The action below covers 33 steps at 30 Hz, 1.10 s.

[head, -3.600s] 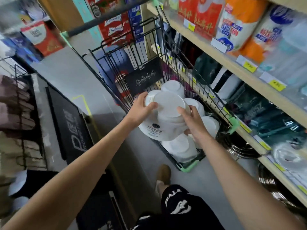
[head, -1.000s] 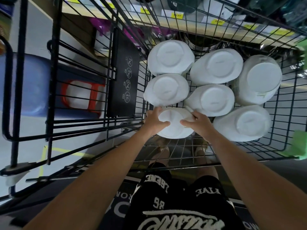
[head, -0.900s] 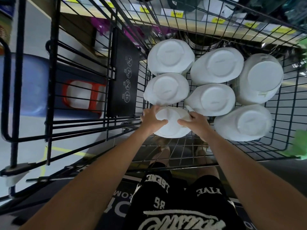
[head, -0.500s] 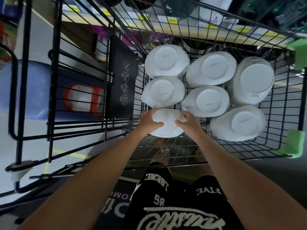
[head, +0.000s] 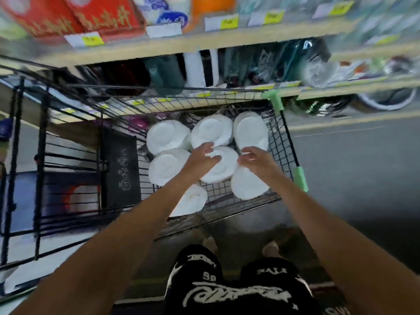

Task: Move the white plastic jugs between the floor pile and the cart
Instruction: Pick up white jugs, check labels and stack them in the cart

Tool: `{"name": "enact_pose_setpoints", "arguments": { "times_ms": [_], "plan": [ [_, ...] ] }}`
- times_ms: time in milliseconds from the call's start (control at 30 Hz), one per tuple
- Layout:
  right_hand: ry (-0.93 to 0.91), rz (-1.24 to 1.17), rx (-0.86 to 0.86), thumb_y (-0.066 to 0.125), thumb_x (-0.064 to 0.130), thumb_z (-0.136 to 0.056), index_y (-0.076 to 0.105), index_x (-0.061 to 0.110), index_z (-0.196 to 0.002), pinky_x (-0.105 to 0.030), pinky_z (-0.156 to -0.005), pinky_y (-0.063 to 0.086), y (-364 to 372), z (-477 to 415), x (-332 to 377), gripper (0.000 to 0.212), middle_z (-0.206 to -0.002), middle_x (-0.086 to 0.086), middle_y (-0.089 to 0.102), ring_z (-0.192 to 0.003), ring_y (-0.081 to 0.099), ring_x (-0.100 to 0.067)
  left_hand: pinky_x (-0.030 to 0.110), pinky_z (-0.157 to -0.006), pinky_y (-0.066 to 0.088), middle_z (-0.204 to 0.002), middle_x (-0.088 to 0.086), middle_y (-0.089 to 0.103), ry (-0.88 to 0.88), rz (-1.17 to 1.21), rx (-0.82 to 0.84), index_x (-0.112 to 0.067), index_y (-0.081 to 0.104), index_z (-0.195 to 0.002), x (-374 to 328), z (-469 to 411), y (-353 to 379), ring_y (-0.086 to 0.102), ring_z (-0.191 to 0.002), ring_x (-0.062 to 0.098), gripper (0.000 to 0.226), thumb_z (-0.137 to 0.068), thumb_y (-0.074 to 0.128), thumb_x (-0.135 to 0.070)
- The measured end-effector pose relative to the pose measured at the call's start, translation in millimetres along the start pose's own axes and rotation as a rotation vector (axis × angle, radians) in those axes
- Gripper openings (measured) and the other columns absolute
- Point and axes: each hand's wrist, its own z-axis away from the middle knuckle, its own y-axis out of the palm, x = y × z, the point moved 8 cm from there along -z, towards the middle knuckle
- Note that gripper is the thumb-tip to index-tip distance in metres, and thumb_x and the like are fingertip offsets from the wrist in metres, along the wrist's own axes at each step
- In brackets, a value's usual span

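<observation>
Left hand point(head: 201, 162), right hand point(head: 258, 161) hover over jug point(head: 221, 172) (blurred).

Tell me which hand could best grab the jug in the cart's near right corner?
Likely the right hand: it hovers open just beside that jug, while the left hand sits farther off over the middle jug.

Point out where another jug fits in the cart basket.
Bare wire floor shows at the near edge, between the nearest jug and the near-right jug; it may take one. Behind that, five jugs sit packed edge to edge, with no gap.
</observation>
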Motion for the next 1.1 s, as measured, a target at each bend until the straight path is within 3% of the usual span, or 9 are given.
{"name": "enact_pose_setpoints", "arguments": {
  "times_ms": [100,167,267,433,533,633,800,1000,1100],
  "plan": [
    [-0.029,-0.105,-0.029,0.063,0.015,-0.092,0.055,0.013,-0.125,-0.028,-0.081,0.05,-77.5,27.6,4.0,0.034,-0.1,0.001,0.06,-0.085,0.058,-0.01,0.023,-0.086,0.042,-0.136,0.005,0.051,0.109,-0.008,0.035,-0.016,0.047,-0.137,-75.9,13.0,49.3,0.054,-0.107,0.012,0.05,-0.09,0.065,-0.017],
    [-0.05,-0.202,-0.084,0.062,0.011,-0.092,0.056,0.008,-0.123,-0.02,-0.069,0.049,-137.1,49.5,2.9,0.032,-0.098,-0.004,0.062,-0.081,0.06,-0.012,0.021,-0.084,0.044,-0.137,0.004,0.05,0.176,-0.012,0.077,-0.015,0.045,-0.138,-126.9,23.1,92.0,0.054,-0.108,0.012,0.051,-0.091,0.063,-0.015],
    [-0.124,-0.269,-0.135,0.063,0.017,-0.092,0.056,0.023,-0.108,-0.027,-0.073,0.043,-223.8,86.3,1.2,0.018,-0.102,-0.004,0.065,-0.085,0.06,-0.014,0.012,-0.076,0.043,-0.133,0.0,0.052,0.289,-0.047,0.113,-0.015,0.045,-0.139,-203.6,38.9,159.7,0.052,-0.109,0.01,0.051,-0.091,0.062,-0.015],
    [-0.203,-0.306,-0.292,0.064,0.019,-0.092,0.058,0.023,-0.113,-0.031,-0.079,0.046,-363.8,146.6,-17.0,0.022,-0.101,0.0,0.067,-0.088,0.063,-0.014,0.028,-0.091,0.044,-0.134,-0.001,0.055,0.413,-0.034,0.161,-0.02,0.048,-0.135,-307.0,62.2,267.9,0.054,-0.115,0.013,0.043,-0.094,0.06,-0.021],
    [-0.222,-0.375,-0.386,0.064,0.016,-0.091,0.059,0.022,-0.11,-0.032,-0.079,0.046,-434.7,182.1,-37.6,0.021,-0.105,-0.006,0.068,-0.087,0.064,-0.016,0.033,-0.091,0.046,-0.134,-0.002,0.055,0.459,-0.053,0.226,-0.021,0.049,-0.135,-356.2,79.0,331.0,0.054,-0.119,0.016,0.042,-0.094,0.059,-0.021],
    [-0.244,-0.396,-0.436,0.063,0.018,-0.091,0.059,0.025,-0.105,-0.033,-0.083,0.048,-497.6,207.8,-56.8,0.016,-0.101,-0.002,0.068,-0.082,0.066,-0.012,0.034,-0.092,0.046,-0.133,-0.003,0.054,0.513,-0.081,0.298,-0.019,0.047,-0.137,-401.2,94.8,390.8,0.053,-0.12,0.017,0.044,-0.095,0.058,-0.02],
    [-0.267,-0.448,-0.581,0.061,0.019,-0.093,0.058,0.017,-0.115,-0.022,-0.066,0.046,-596.5,237.5,-85.2,0.022,-0.089,0.004,0.068,-0.076,0.064,-0.009,0.029,-0.086,0.045,-0.132,-0.002,0.055,0.571,-0.08,0.403,-0.016,0.048,-0.135,-466.7,101.2,479.5,0.055,-0.108,0.012,0.04,-0.096,0.055,-0.017],
    [-0.264,-0.488,-0.715,0.058,0.021,-0.095,0.059,0.02,-0.113,-0.029,-0.078,0.047,-723.6,255.9,-126.1,0.018,-0.097,0.003,0.07,-0.086,0.066,-0.013,0.029,-0.086,0.046,-0.131,-0.002,0.056,0.652,-0.116,0.525,-0.018,0.048,-0.136,-567.4,81.4,602.3,0.057,-0.11,0.012,0.041,-0.096,0.055,-0.024],
    [-0.251,-0.509,-0.809,0.058,0.02,-0.095,0.059,0.017,-0.117,-0.031,-0.078,0.046,-802.4,255.9,-146.6,0.022,-0.099,0.001,0.07,-0.086,0.066,-0.014,0.036,-0.095,0.046,-0.127,-0.002,0.057,0.71,-0.134,0.58,-0.02,0.051,-0.132,-624.3,70.2,671.6,0.057,-0.11,0.013,0.037,-0.096,0.055,-0.025]
  ]
}}
